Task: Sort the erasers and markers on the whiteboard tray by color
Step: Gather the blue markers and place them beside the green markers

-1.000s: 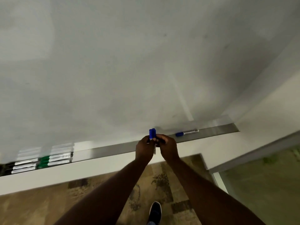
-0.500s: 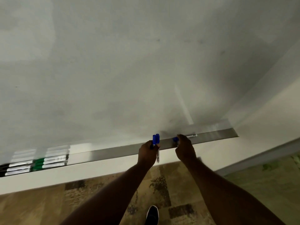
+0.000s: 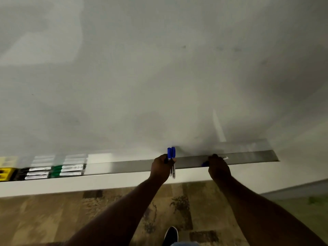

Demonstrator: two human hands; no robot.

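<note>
My left hand (image 3: 161, 167) grips two blue-capped markers (image 3: 171, 153) upright, caps above the fist, in front of the metal whiteboard tray (image 3: 133, 166). My right hand (image 3: 217, 167) rests on the tray further right, fingers closed over another blue marker (image 3: 205, 164); its blue cap shows left of the hand and its white end to the right. At the tray's left lie green-capped markers (image 3: 68, 170), black-capped markers (image 3: 32, 173) and a yellow eraser (image 3: 6, 174).
The whiteboard (image 3: 159, 77) fills the upper view. The tray's right end (image 3: 275, 157) stops near the wall corner. A white ledge (image 3: 88, 183) runs below the tray. Patterned carpet (image 3: 53, 219) and my dark shoe (image 3: 171, 236) are beneath.
My right hand left the left hand, reached right along the tray and closed over the lone blue marker. The left hand kept its two markers. The view shifted left, revealing the yellow eraser.
</note>
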